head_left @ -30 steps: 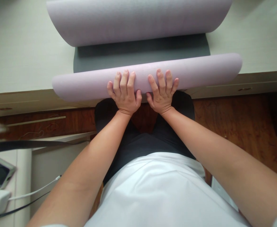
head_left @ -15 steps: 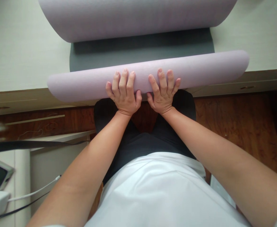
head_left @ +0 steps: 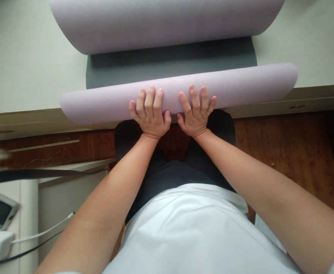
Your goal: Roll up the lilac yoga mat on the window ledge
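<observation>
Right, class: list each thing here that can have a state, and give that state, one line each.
Near roll: rolled up, at the table edge.
Far roll: partly rolled.
Grey mat face: flat between the rolls.
Left hand: spread, pressing the near roll.
Right hand: spread, pressing the near roll.

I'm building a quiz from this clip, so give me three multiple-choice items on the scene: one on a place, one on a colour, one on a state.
1. Where do both hands rest?
A. on the near roll of the mat
B. on the far roll
C. on the floor

2. What colour is the flat strip of mat between the two rolls?
A. lilac
B. dark grey
C. white

3. How are the hands set?
A. clenched fists
B. fingers spread, palms down
C. lifted clear of the mat

Answers:
1 A: left hand and right hand lie on the near roll at the table edge.
2 B: the flat strip is grey.
3 B: the fingers lie spread on the roll.
</observation>
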`<state>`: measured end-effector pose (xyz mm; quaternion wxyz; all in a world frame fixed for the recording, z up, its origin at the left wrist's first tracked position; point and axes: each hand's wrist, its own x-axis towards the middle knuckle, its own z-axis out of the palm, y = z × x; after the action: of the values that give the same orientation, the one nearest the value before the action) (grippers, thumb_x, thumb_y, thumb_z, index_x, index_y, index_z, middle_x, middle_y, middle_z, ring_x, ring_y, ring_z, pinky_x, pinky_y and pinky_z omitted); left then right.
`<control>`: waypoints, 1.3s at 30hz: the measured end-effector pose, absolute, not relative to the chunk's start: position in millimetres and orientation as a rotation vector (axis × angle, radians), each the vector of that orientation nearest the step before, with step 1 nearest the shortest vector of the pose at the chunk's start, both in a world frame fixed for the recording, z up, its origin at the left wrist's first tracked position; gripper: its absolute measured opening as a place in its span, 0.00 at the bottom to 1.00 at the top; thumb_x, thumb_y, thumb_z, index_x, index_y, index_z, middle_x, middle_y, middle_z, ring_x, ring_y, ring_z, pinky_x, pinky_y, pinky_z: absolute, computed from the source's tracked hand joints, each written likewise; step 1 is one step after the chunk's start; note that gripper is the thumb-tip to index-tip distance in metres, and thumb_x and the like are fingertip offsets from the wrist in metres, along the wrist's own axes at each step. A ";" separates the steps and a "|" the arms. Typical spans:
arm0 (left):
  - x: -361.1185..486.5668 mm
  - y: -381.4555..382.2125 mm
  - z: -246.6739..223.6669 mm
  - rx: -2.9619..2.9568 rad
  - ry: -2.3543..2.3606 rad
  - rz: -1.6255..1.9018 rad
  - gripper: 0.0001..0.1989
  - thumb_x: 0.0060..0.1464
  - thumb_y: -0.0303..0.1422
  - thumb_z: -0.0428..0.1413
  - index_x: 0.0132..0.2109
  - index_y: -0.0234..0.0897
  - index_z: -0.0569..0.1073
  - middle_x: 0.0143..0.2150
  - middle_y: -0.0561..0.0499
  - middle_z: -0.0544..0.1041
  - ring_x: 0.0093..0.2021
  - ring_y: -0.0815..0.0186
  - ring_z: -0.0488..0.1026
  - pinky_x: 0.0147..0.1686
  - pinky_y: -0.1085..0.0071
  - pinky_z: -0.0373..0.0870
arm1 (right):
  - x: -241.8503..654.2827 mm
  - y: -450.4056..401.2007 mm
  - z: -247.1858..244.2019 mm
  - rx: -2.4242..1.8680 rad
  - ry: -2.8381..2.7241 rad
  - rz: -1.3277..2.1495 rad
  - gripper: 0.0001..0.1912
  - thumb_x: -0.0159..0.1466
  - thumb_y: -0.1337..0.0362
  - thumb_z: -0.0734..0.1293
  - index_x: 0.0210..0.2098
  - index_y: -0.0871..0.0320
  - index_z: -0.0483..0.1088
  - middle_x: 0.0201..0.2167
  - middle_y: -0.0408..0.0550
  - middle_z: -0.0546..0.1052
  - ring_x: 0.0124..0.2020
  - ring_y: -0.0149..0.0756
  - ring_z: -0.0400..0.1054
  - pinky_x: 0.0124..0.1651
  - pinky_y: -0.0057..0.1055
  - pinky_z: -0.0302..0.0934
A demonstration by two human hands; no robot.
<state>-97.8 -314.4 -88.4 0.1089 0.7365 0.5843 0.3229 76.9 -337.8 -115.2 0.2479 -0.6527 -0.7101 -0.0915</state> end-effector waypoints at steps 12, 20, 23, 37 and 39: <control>-98.3 -321.0 -86.5 2.179 1.677 0.946 0.36 0.67 0.53 0.46 0.73 0.40 0.67 0.77 0.43 0.58 0.81 0.52 0.40 0.78 0.51 0.27 | 73.3 -348.8 -105.7 -1.816 -1.961 -0.197 0.34 0.72 0.50 0.53 0.72 0.57 0.63 0.75 0.58 0.57 0.80 0.52 0.38 0.76 0.64 0.26; -97.5 -320.1 -83.7 2.204 1.712 0.960 0.37 0.67 0.55 0.45 0.72 0.39 0.68 0.76 0.43 0.60 0.80 0.51 0.42 0.78 0.50 0.26 | 75.5 -344.4 -111.1 -1.808 -1.947 -0.226 0.35 0.72 0.48 0.54 0.72 0.55 0.64 0.74 0.58 0.59 0.80 0.54 0.40 0.76 0.65 0.28; -98.3 -317.9 -80.4 2.189 1.711 0.933 0.36 0.67 0.55 0.45 0.73 0.42 0.67 0.77 0.46 0.59 0.81 0.53 0.41 0.78 0.53 0.27 | 77.6 -339.6 -115.8 -1.801 -1.932 -0.247 0.36 0.71 0.46 0.54 0.71 0.56 0.66 0.74 0.59 0.60 0.79 0.55 0.42 0.76 0.66 0.29; -98.5 -315.3 -89.8 2.205 1.722 0.962 0.38 0.66 0.56 0.46 0.72 0.39 0.69 0.76 0.41 0.61 0.80 0.49 0.44 0.77 0.50 0.24 | 78.0 -337.7 -119.2 -1.785 -1.945 -0.236 0.35 0.71 0.47 0.53 0.70 0.55 0.67 0.72 0.58 0.62 0.79 0.54 0.43 0.76 0.66 0.29; -98.7 -313.9 -88.3 2.229 1.712 0.972 0.38 0.66 0.56 0.45 0.72 0.38 0.68 0.76 0.41 0.61 0.80 0.49 0.44 0.77 0.50 0.26 | 76.8 -337.5 -113.4 -1.793 -1.956 -0.223 0.35 0.71 0.49 0.53 0.71 0.56 0.66 0.73 0.59 0.61 0.79 0.54 0.42 0.76 0.65 0.29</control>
<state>-98.7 -313.9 -88.3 0.0838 0.7468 0.5738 0.3258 76.8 -337.5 -113.4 0.2373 -0.6542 -0.7135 -0.0814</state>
